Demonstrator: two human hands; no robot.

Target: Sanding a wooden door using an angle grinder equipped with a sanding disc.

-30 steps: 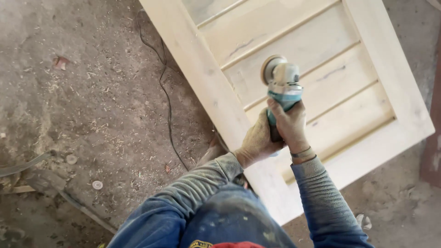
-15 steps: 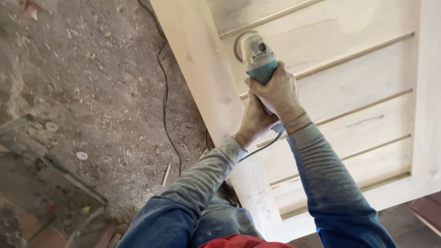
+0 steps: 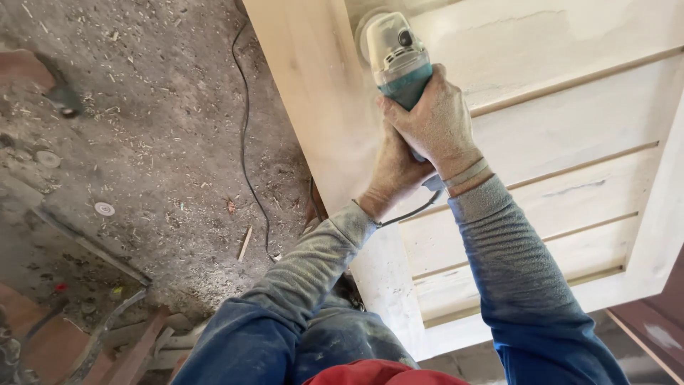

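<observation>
A teal and grey angle grinder with a sanding disc rests its head on a pale wooden door panel near the top of the view. My right hand wraps the grinder's body from above. My left hand grips the rear of the handle just below it. Both hands and blue sleeves are coated in dust. A fine dust cloud hangs beside the disc, over the door's left stile. The grinder's cord loops out under my wrists.
A dusty concrete floor strewn with wood shavings lies to the left. A thin black cable runs along it beside the door. Wood scraps and small discs lie at lower left. A dark board sits at lower right.
Both hands pushed the grinder up the panel, away from the door's bottom rail toward its upper boards. Dust now rises by the disc. The view shifted with my head.
</observation>
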